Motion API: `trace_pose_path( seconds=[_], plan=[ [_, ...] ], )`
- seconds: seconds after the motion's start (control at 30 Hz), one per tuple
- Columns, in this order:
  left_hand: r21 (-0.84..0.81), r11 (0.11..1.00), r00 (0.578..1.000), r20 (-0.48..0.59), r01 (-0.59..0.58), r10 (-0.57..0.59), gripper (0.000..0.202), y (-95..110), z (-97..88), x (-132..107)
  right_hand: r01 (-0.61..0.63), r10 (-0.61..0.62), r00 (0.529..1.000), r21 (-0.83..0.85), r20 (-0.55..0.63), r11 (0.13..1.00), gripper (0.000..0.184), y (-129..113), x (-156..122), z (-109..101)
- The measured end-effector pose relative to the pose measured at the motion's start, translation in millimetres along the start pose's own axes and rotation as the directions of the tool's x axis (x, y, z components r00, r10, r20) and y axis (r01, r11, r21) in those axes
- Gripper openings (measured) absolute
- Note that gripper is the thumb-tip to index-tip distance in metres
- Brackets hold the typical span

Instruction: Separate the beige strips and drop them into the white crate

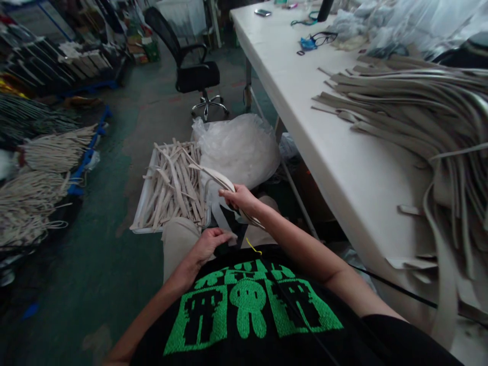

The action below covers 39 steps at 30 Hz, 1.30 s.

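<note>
In front of my lap, my right hand is wrapped round a few long beige fabric-like strips. One end of them reaches out toward the tray, and the other trails back under my forearm. Lower and to the left, my left hand pinches the end of a thin, whitish, see-through strip. This strip hangs below my right hand, and where its upper end joins is hard to make out. Just beyond my knees sits a white tray piled with loose beige strips.
A big clear plastic bag of whitish material stands beside the tray. To the right, a white table bears a tied heap of grey-beige strips, with glasses farther back. An office chair stands ahead; bundles on blue pallets lie left.
</note>
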<state>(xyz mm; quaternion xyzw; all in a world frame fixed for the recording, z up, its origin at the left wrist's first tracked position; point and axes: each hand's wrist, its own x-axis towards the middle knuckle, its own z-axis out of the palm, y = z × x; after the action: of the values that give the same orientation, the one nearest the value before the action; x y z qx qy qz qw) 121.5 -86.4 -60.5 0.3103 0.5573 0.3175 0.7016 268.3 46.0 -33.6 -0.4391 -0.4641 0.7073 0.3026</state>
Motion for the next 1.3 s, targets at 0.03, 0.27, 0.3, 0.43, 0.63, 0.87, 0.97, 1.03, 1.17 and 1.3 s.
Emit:
trace_pose_path(
  seconds=[0.03, 0.27, 0.3, 0.43, 0.63, 0.87, 0.97, 1.03, 1.17, 1.3],
  plan=[
    [-0.080, 0.997, 0.999, -0.050, -0.014, 0.010, 0.041, 1, -2.4, 0, -0.006, 0.005, 1.000, 0.021, 0.028, 1.000, 0.039, 4, -3, -2],
    [-0.428, 0.857, 0.934, -0.323, -0.287, 0.151, 0.048, 26, -21.5, 4, -0.070, 0.055, 0.994, 0.164, 0.090, 0.984, 0.060, 21, -32, -9],
    [-0.443, 0.844, 0.929, -0.336, -0.303, 0.157, 0.048, 29, -22.9, 6, -0.087, 0.072, 0.993, 0.171, 0.091, 0.981, 0.055, 22, -36, -9],
    [-0.498, 0.802, 0.908, -0.400, -0.329, 0.124, 0.046, 38, -23.8, 12, -0.113, 0.095, 0.991, 0.211, 0.093, 0.971, 0.048, 22, -45, -13],
    [-0.456, 0.841, 0.928, -0.348, -0.291, 0.133, 0.036, 49, -12.9, 5, -0.134, 0.113, 0.990, 0.349, 0.078, 0.927, 0.052, 21, -46, -23],
    [-0.069, 0.988, 0.990, -0.018, -0.140, 0.139, 0.034, 44, 14.6, -4, -0.216, 0.167, 0.970, 0.300, 0.178, 0.929, 0.044, 23, -39, 1],
    [0.065, 0.992, 0.993, 0.066, -0.106, 0.102, 0.034, 43, 14.0, -5, -0.180, 0.151, 0.980, 0.268, 0.128, 0.946, 0.042, 21, -35, 6],
    [0.205, 0.971, 0.992, 0.074, -0.120, 0.107, 0.037, 53, 8.6, -8, -0.153, 0.138, 0.987, 0.248, 0.078, 0.957, 0.040, 16, -32, 2],
    [0.263, 0.936, 0.922, 0.366, -0.233, 0.126, 0.058, 101, 6.0, -37, -0.091, 0.095, 0.996, 0.266, -0.002, 0.960, 0.040, 5, -30, -12],
    [0.116, 0.981, 0.613, 0.790, -0.155, 0.004, 0.063, 130, 31.7, -89, -0.087, 0.095, 0.995, 0.227, -0.026, 0.970, 0.047, 2, -30, -17]
  ],
)
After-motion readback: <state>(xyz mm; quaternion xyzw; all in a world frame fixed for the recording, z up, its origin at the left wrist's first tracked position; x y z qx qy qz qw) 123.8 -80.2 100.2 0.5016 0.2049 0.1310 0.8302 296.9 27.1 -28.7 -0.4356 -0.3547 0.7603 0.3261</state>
